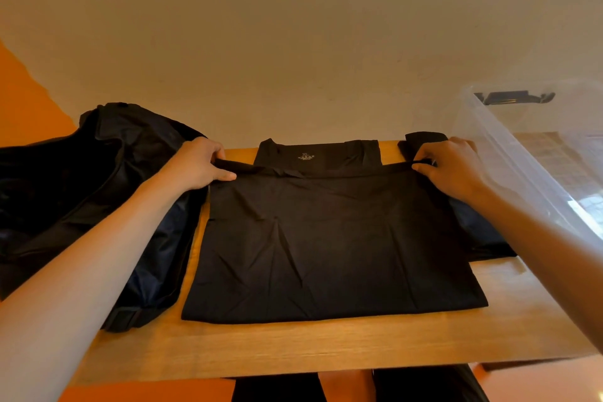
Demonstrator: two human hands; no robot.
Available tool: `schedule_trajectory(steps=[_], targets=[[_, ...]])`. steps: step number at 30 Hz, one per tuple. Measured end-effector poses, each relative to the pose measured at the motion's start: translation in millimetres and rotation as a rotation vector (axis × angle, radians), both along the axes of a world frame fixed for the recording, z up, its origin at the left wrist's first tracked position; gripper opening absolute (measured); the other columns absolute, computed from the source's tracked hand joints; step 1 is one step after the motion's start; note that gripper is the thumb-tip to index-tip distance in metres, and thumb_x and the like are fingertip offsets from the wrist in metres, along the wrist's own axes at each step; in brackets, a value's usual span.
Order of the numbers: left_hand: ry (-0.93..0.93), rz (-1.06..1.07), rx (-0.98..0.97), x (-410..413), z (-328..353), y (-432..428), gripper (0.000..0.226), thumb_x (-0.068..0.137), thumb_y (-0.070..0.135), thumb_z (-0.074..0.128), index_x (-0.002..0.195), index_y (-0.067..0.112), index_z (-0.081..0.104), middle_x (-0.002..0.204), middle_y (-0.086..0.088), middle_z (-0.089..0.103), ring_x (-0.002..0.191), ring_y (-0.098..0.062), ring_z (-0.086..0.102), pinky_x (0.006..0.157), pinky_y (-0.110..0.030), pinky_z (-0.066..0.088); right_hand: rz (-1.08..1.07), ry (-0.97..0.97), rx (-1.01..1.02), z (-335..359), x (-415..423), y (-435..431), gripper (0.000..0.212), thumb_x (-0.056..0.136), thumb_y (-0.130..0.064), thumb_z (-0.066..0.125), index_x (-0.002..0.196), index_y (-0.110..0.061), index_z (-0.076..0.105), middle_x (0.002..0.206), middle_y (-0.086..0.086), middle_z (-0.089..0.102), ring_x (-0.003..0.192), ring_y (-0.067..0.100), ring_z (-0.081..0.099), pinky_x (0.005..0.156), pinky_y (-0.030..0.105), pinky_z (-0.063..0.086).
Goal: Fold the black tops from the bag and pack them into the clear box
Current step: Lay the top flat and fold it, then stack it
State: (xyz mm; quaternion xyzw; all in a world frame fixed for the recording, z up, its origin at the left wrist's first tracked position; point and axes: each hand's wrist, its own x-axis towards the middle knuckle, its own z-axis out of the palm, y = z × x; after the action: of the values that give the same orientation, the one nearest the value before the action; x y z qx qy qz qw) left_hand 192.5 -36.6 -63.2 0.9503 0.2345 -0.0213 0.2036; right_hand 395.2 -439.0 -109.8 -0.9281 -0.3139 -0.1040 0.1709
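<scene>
Black top (326,245): flat at mid-surface (326,346), hem folded up toward the collar.
Left hand (199,163): thumb and fingers pinch the fold's far left corner.
Right hand (453,166): pinches the far right corner.
Bag (81,192): slumped at left, contents lost in shadow.
Clear box (522,153): at right; contents unclear.

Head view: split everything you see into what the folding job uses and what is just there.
Job: black fabric top, its folded edge pinched by left hand and right hand; dark soft bag beside it; clear plastic box at the right.
Just there: light wooden table; cream wall; orange floor.
</scene>
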Motion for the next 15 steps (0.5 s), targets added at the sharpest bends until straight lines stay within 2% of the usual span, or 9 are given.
schedule_trajectory(steps=[3, 5, 6, 8, 10, 11, 13, 15], targets=[[-0.029, 0.049, 0.02, 3.8, -8.4, 0.8, 0.026, 0.085, 0.023, 0.083, 0.082, 0.017, 0.058, 0.085, -0.006, 0.06, 0.079, -0.02, 0.057, 0.061, -0.031, 0.038, -0.008, 0.037, -0.015, -1.9, 1.2, 4.0, 0.01, 0.093, -0.021, 0.074, 0.1, -0.015, 0.077, 0.091, 0.003, 0.074, 0.083, 0.018, 0.061, 0.084, 0.034, 0.042], [-0.015, 0.073, 0.044, 3.7, -12.0, 0.3, 0.028, 0.085, 0.02, 0.083, 0.094, 0.014, 0.057, 0.093, -0.007, 0.063, 0.09, -0.027, 0.062, 0.069, -0.035, 0.045, -0.015, 0.059, -0.061, -1.7, 0.8, 6.3, 0.011, 0.093, -0.021, 0.074, 0.102, -0.017, 0.076, 0.093, 0.002, 0.073, 0.091, 0.023, 0.063, 0.087, 0.036, 0.042], [-0.011, 0.062, 0.106, 2.1, -13.0, -3.5, 0.031, 0.086, 0.021, 0.082, 0.101, 0.013, 0.056, 0.101, -0.008, 0.062, 0.098, -0.03, 0.061, 0.073, -0.036, 0.046, -0.031, 0.033, -0.114, -0.6, -1.3, 6.8, 0.016, 0.093, -0.022, 0.073, 0.109, -0.018, 0.074, 0.099, 0.003, 0.074, 0.1, 0.027, 0.062, 0.095, 0.041, 0.042], [-0.074, 0.016, 0.287, -4.9, -17.0, -21.1, 0.037, 0.091, 0.027, 0.076, 0.117, 0.012, 0.055, 0.12, -0.011, 0.053, 0.112, -0.034, 0.052, 0.083, -0.04, 0.045, -0.074, -0.061, -0.228, 0.3, -15.4, 7.9, 0.037, 0.094, -0.024, 0.071, 0.13, -0.017, 0.065, 0.121, 0.01, 0.069, 0.121, 0.035, 0.055, 0.115, 0.049, 0.028], [-0.155, -0.054, 0.353, -17.1, -24.2, -53.3, 0.047, 0.098, 0.042, 0.063, 0.134, 0.014, 0.054, 0.14, -0.014, 0.043, 0.127, -0.038, 0.043, 0.1, -0.047, 0.043, -0.041, -0.145, -0.224, 0.0, -48.5, 17.9, 0.052, 0.098, -0.034, 0.063, 0.146, -0.018, 0.052, 0.144, 0.015, 0.056, 0.139, 0.037, 0.044, 0.123, 0.051, 0.016], [-0.115, -0.092, 0.328, -23.9, -30.5, -72.7, 0.057, 0.1, 0.053, 0.053, 0.145, 0.019, 0.047, 0.153, -0.014, 0.035, 0.139, -0.038, 0.035, 0.111, -0.049, 0.037, 0.006, -0.142, -0.22, -2.0, -69.0, 26.6, 0.056, 0.101, -0.044, 0.055, 0.151, -0.022, 0.045, 0.153, 0.015, 0.047, 0.146, 0.035, 0.037, 0.125, 0.051, 0.013], [0.061, -0.151, 0.279, -37.9, -51.7, -106.8, 0.074, 0.099, 0.071, 0.028, 0.162, 0.033, 0.018, 0.17, -0.011, 0.003, 0.155, -0.037, 0.005, 0.125, -0.05, 0.013, 0.076, -0.012, -0.3, -15.2, -100.1, 43.2, 0.069, 0.102, -0.066, 0.028, 0.161, -0.031, 0.026, 0.166, 0.012, 0.025, 0.156, 0.032, 0.017, 0.127, 0.05, 0.008], [0.157, -0.138, 0.276, -48.9, -73.7, -125.4, 0.082, 0.092, 0.079, 0.008, 0.162, 0.038, -0.006, 0.169, -0.009, -0.018, 0.156, -0.036, -0.015, 0.126, -0.054, -0.004, 0.017, 0.126, -0.404, -32.2, -111.4, 51.5, 0.079, 0.095, -0.078, 0.003, 0.162, -0.037, 0.0, 0.171, 0.009, 0.0, 0.157, 0.028, -0.004, 0.127, 0.048, -0.004]])
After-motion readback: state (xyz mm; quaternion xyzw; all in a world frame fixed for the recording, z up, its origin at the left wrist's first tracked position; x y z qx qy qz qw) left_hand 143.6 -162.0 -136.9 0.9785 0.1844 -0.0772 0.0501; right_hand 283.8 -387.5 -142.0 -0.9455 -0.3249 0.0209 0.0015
